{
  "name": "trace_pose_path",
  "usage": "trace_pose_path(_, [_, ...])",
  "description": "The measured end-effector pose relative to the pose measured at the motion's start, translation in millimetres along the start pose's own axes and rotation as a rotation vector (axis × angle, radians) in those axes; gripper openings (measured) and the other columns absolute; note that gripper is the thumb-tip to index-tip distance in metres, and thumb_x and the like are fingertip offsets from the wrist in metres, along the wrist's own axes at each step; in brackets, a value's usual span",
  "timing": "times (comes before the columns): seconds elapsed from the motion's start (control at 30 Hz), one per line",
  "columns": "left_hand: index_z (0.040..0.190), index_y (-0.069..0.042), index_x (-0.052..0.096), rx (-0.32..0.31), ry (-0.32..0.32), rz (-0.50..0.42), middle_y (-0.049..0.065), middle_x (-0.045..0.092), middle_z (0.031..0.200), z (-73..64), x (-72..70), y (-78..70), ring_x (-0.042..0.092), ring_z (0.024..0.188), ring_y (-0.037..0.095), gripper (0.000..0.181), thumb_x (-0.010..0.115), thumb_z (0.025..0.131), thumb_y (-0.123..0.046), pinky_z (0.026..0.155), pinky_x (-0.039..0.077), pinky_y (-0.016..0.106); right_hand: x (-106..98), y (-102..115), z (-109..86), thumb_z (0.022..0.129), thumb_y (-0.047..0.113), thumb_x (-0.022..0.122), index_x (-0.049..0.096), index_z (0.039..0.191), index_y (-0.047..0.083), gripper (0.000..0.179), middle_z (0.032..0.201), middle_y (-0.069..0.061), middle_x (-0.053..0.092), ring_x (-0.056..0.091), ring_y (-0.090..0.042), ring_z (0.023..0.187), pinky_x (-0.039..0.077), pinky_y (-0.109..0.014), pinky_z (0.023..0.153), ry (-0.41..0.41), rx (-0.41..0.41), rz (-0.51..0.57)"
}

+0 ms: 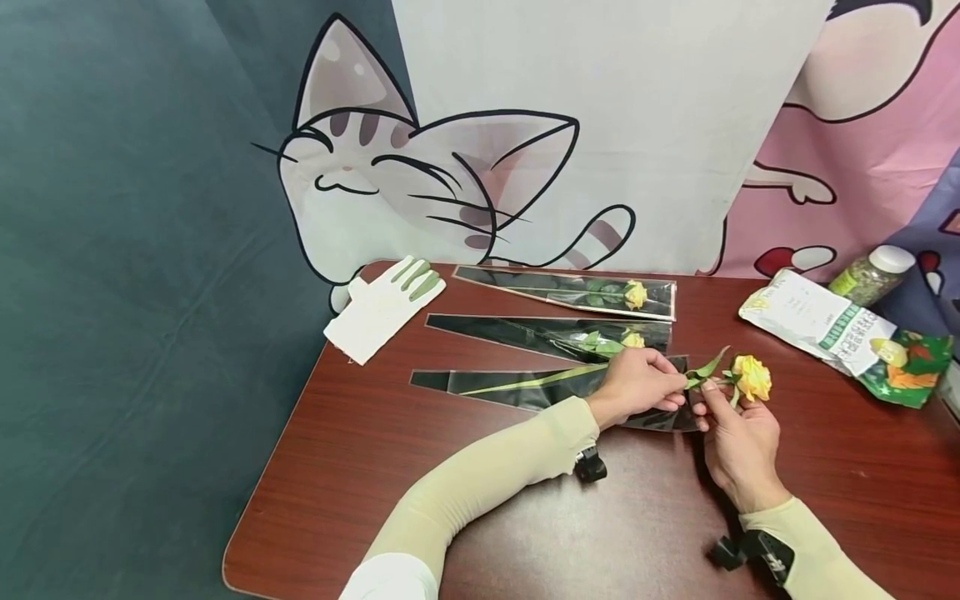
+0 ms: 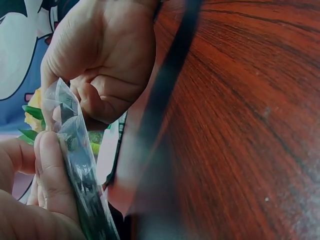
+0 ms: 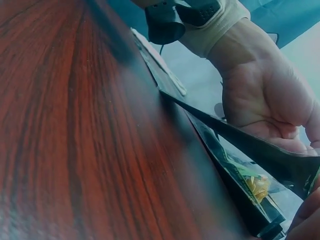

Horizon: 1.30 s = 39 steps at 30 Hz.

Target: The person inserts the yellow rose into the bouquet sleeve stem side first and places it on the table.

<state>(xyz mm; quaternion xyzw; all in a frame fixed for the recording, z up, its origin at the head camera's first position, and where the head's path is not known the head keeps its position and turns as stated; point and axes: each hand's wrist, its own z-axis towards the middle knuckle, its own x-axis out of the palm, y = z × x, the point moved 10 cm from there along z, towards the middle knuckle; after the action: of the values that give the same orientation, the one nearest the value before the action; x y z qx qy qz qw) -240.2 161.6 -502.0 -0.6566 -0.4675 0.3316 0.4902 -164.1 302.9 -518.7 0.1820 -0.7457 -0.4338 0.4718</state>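
A yellow rose (image 1: 752,377) with green leaves (image 1: 708,369) sticks out of the right end of a clear, black-backed flower sleeve (image 1: 517,387). Its stem runs back inside the sleeve. My left hand (image 1: 637,383) pinches the sleeve near its mouth, thumb and fingertips close to a leaf. Just below the bloom, my right hand (image 1: 745,450) pinches at the stem, its fingers against the sleeve's edge. In the left wrist view the sleeve's clear film (image 2: 75,135) stands between both hands. The sleeve (image 3: 235,132) slants up off the table in the right wrist view.
Behind lie two more sleeves, a middle one (image 1: 495,329) and a far one (image 1: 525,282), each with a yellow rose. White-and-green gloves (image 1: 386,308) lie at the back left. A printed packet (image 1: 817,321) and a white-capped jar (image 1: 873,275) are at the back right.
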Motion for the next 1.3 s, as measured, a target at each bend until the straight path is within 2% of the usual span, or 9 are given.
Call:
trace_pose_path(0.33, [0.073,-0.01,0.068,-0.012,-0.004,-0.039,0.005,0.07,0.058,-0.5,-2.7,-1.0,0.064,0.046,0.008,0.021,0.078,0.086,0.003,0.05,0.06,0.025,-8.1,14.9,6.5,0.098,-0.006,0.07,0.061,0.101,0.001,0.011,0.08,-0.003,0.066,0.064,-0.014,0.052,0.044,-0.021,0.041,-0.037,-0.035,0.101])
trace_pose_path(0.47, [0.073,-0.01,0.068,-0.011,0.002,-0.046,0.005,0.07,0.058,-0.9,-1.5,-0.7,0.064,0.045,0.008,0.022,0.078,0.086,0.004,0.05,0.06,0.025,-9.5,13.8,6.6,0.098,-0.005,0.07,0.062,0.101,0.0,0.01,0.08,-0.004,0.067,0.065,-0.015,0.052,0.045,-0.021,0.041,-0.048,-0.039,0.104])
trace_pose_path(0.7, [0.074,-0.011,0.068,-0.001,0.003,-0.033,0.004,0.07,0.058,0.0,2.9,-2.5,0.064,0.046,0.007,0.022,0.079,0.086,0.003,0.051,0.06,0.025,-3.4,5.1,1.9,0.096,-0.002,0.073,0.063,0.104,0.001,0.014,0.078,-0.004,0.069,0.065,-0.015,0.05,0.046,-0.022,0.041,-0.048,-0.018,0.063])
trace_pose_path(1.0, [0.074,-0.012,0.067,0.008,-0.001,-0.029,0.003,0.069,0.058,1.0,3.3,-7.5,0.064,0.045,0.007,0.022,0.079,0.087,0.002,0.05,0.06,0.024,-0.5,-1.9,-0.9,0.095,-0.004,0.074,0.064,0.103,0.004,0.015,0.073,0.0,0.067,0.055,-0.01,0.048,0.046,-0.019,0.042,-0.067,0.004,0.014])
trace_pose_path(1.3, [0.073,-0.012,0.067,-0.004,-0.005,-0.039,0.004,0.07,0.058,1.1,3.0,-5.2,0.063,0.045,0.007,0.023,0.079,0.087,0.003,0.049,0.059,0.023,1.2,-8.8,-2.3,0.095,-0.004,0.074,0.065,0.106,0.003,0.016,0.075,0.001,0.071,0.056,-0.007,0.05,0.048,-0.017,0.045,-0.027,0.05,-0.009])
